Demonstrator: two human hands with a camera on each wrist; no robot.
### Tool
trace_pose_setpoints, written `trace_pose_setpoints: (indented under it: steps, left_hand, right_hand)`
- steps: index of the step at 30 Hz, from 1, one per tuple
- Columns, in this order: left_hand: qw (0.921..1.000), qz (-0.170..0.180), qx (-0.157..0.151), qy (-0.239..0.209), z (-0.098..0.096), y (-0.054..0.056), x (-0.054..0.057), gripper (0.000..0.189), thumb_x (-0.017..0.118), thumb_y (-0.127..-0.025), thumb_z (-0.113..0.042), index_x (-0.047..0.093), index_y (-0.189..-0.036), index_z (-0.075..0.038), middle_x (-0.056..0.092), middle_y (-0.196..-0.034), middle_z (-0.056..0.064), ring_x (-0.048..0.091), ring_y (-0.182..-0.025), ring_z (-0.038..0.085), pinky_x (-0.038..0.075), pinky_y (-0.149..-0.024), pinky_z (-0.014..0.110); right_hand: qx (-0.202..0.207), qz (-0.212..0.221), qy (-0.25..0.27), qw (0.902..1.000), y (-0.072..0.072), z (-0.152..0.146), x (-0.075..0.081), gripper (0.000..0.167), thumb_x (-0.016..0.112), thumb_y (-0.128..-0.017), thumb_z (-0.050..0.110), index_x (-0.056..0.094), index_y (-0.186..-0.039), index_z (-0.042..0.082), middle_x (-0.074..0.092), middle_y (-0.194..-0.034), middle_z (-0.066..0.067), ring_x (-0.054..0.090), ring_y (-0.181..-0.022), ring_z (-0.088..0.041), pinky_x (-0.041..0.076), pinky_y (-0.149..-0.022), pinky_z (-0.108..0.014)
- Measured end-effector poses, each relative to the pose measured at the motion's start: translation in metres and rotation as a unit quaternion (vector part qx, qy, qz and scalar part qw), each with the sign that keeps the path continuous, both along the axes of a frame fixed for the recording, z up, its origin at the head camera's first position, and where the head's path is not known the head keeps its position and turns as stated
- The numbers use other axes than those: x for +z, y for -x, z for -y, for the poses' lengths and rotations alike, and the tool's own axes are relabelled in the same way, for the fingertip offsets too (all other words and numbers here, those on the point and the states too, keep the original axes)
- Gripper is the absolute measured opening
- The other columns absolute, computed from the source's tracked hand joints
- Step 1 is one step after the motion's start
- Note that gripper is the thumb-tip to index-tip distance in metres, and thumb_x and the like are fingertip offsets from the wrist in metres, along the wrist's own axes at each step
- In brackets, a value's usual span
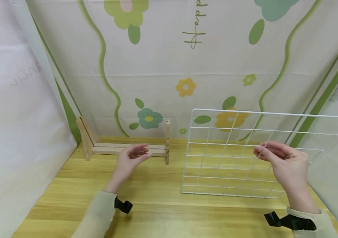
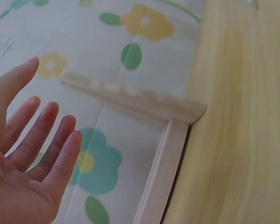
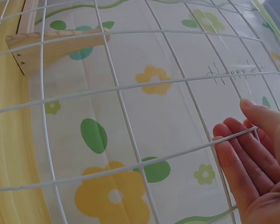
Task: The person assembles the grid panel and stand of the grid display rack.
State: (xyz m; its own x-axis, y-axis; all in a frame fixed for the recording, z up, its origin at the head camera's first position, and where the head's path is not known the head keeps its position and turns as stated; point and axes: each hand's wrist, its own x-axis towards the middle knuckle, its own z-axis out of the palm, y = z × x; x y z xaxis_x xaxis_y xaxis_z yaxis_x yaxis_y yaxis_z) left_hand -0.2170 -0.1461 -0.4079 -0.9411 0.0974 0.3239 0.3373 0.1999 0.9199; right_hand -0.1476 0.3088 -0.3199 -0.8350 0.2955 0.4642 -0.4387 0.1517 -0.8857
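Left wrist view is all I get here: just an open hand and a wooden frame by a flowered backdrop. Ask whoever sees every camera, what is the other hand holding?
Observer: The right hand is holding a white wire grid.
Operator: Okay. I can see one upright end on the wooden frame. Is there another?
Observer: Yes, the head view shows a second upright at the left end of the frame.
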Motion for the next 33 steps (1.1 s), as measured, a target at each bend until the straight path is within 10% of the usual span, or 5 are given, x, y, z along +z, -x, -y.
trace_pose_setpoints:
  steps: [16,33]
  left_hand:
    - [0.9870,0.014,0.152,-0.049,0.092,0.007,0.017,0.056,0.083,-0.088,-0.023,0.063,-0.138,-0.007,0.069,-0.126,-0.001,0.065,-0.110,0.008,0.052,-0.088,0.015]
    - [0.9666,0.061,0.223,-0.110,0.151,0.010,0.032,0.066,0.088,-0.083,-0.024,0.060,-0.142,-0.015,0.065,-0.133,-0.004,0.061,-0.116,0.008,0.048,-0.083,0.008]
  right_hand:
    - [0.016,0.005,-0.005,0.9998,-0.010,0.003,-0.002,0.020,0.079,-0.084,-0.010,0.068,-0.098,-0.018,0.076,-0.087,-0.012,0.074,-0.071,-0.019,0.059,-0.067,-0.030]
    - [0.030,0.006,-0.011,0.9995,-0.011,0.000,0.000,0.019,0.078,-0.086,-0.008,0.068,-0.099,-0.018,0.077,-0.089,-0.010,0.075,-0.072,-0.019,0.059,-0.068,-0.030]
